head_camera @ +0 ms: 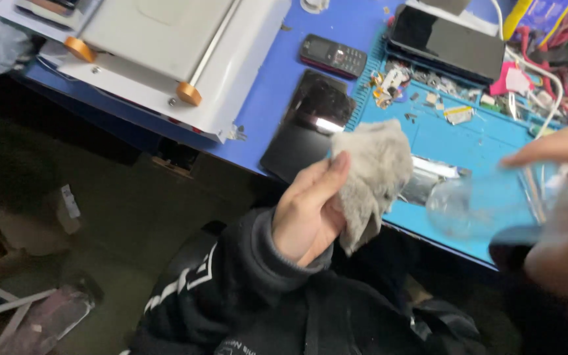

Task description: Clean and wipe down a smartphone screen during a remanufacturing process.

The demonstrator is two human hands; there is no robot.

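Over a blue bench [277,85], with a pale machine [165,46] at ten o'clock, the left hand [307,210] closes its grip on a grey cloth [373,174], bunched for wiping; at three o'clock the blurred right hand [560,217] pinches a clear glass panel [474,204].

I see my own arms in a black sweatshirt with ribbed cuffs. The left sleeve [231,276] carries white angular lettering along the forearm, with more small white print near the bottom edge. My left hand [307,213] is bare, no glove or ring showing. My right hand [563,197] is bare too, badly blurred at the right edge.
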